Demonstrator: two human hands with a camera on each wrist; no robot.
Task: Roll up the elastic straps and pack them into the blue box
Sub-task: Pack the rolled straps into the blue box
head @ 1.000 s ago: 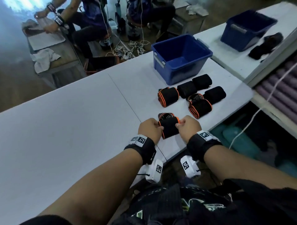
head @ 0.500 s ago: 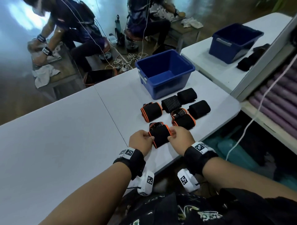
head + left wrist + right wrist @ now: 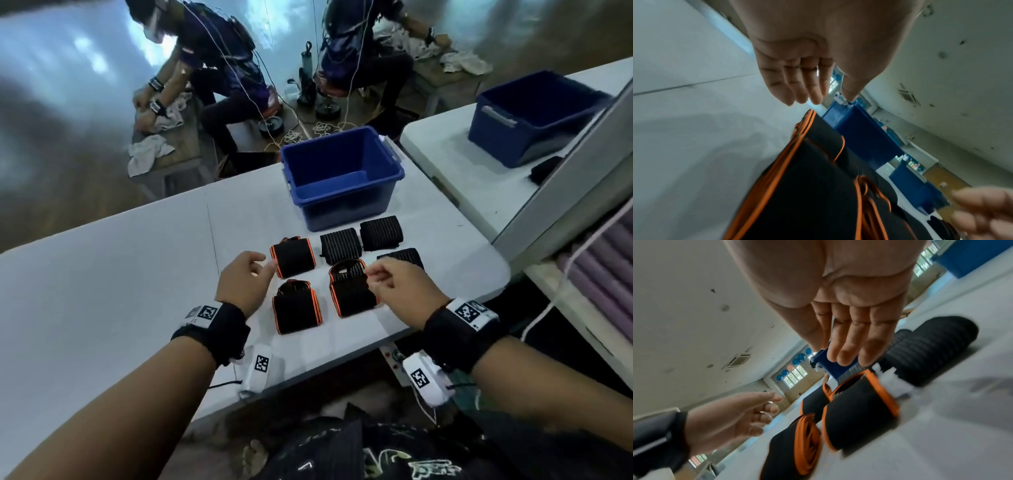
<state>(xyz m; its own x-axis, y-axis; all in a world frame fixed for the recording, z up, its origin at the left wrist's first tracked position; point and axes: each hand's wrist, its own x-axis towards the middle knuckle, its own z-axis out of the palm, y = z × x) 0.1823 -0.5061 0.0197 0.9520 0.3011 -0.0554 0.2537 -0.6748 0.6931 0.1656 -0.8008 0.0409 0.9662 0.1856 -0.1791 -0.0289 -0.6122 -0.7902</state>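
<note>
Several rolled elastic straps lie on the white table [image 3: 102,291] in front of the empty blue box [image 3: 340,174]. The nearest orange-edged roll [image 3: 297,308] lies free between my hands. Beyond it sit a second orange-edged roll [image 3: 351,291], a third [image 3: 293,257], and plain black rolls [image 3: 340,245] [image 3: 381,233]. My left hand [image 3: 246,284] hovers left of the rolls, its fingers relaxed and holding nothing [image 3: 803,91]. My right hand [image 3: 400,291] hovers over the right-hand rolls, fingers straight and empty [image 3: 849,345]. A further black roll [image 3: 407,255] is partly hidden behind it.
A second blue box [image 3: 534,116] and black straps [image 3: 544,169] sit on another table at the right. A slanted grey panel [image 3: 565,192] and a shelf of purple rolls [image 3: 603,274] lie to the right. Two people work at low tables behind.
Both hands have let go of the nearest orange-edged roll, which now lies on the table. They have lifted and spread apart, fingers loosened. The head view has tilted up.
</note>
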